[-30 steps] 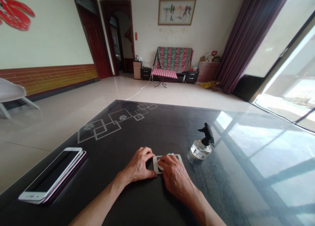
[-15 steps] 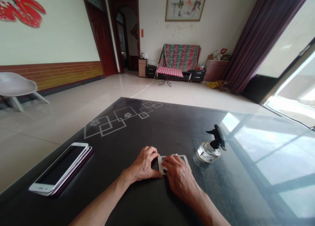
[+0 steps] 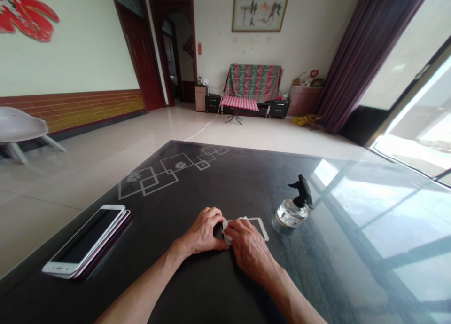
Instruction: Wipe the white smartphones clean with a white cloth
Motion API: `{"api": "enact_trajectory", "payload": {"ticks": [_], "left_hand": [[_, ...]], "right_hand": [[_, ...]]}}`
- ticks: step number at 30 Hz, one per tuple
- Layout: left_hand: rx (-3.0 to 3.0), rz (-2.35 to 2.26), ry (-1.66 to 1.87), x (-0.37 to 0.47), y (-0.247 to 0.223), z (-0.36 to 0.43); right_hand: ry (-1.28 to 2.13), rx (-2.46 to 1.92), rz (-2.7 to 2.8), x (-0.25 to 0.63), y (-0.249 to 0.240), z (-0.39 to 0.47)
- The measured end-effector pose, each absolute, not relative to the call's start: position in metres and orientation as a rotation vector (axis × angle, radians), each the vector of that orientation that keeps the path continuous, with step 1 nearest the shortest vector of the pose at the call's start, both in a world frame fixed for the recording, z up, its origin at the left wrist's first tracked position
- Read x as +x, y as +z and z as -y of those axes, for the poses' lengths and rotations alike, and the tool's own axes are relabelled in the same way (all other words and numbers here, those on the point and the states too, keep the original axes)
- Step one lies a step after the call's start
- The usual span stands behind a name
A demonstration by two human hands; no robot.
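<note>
Smartphone [image 3: 260,227], white-framed, lies flat on the dark glossy desk [image 3: 207,286] between my hands, long axis running left to right. My left hand [image 3: 204,230] grasps its left end between thumb and fingers; my right hand [image 3: 249,243], above its middle, has a white wipe [image 3: 225,225] in its grip. A spray bottle [image 3: 292,213] stands right, stacked phones [image 3: 88,241] left, a purple curtain [image 3: 352,60] beyond.

glossy tabletop [image 3: 211,187], smooth phone [image 3: 257,227], cloth curtain [image 3: 373,51]
</note>
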State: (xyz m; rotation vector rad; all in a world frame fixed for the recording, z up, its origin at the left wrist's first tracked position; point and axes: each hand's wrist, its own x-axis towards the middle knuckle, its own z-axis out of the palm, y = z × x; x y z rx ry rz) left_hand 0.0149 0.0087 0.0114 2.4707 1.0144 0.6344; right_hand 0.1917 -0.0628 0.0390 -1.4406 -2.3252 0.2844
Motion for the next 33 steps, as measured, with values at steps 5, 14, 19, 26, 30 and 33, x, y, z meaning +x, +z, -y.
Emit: {"api": "enact_trajectory", "payload": {"ticks": [5, 14, 19, 26, 30, 33], "left_hand": [[2.481, -1.012, 0.610, 0.014, 0.015, -0.007], [2.495, -0.999, 0.605, 0.013, 0.013, -0.007], [2.493, -0.995, 0.598, 0.013, 0.014, -0.007], [2.485, -0.996, 0.576, 0.013, 0.016, -0.006], [2.484, -0.998, 0.565, 0.013, 0.018, -0.006], [2.487, -0.987, 0.567, 0.013, 0.018, -0.007]], "right_hand": [[0.308, -1.437, 2.343, 0.195, 0.041, 0.068], [0.262, -1.453, 2.312, 0.192, 0.034, 0.041], [0.286, -1.418, 2.343, 0.198, 0.035, 0.048], [0.353, -1.342, 2.364, 0.206, 0.042, 0.065], [0.365, -1.319, 2.396, 0.215, 0.042, 0.072], [0.363, -1.324, 2.392, 0.225, 0.040, 0.075]]}}
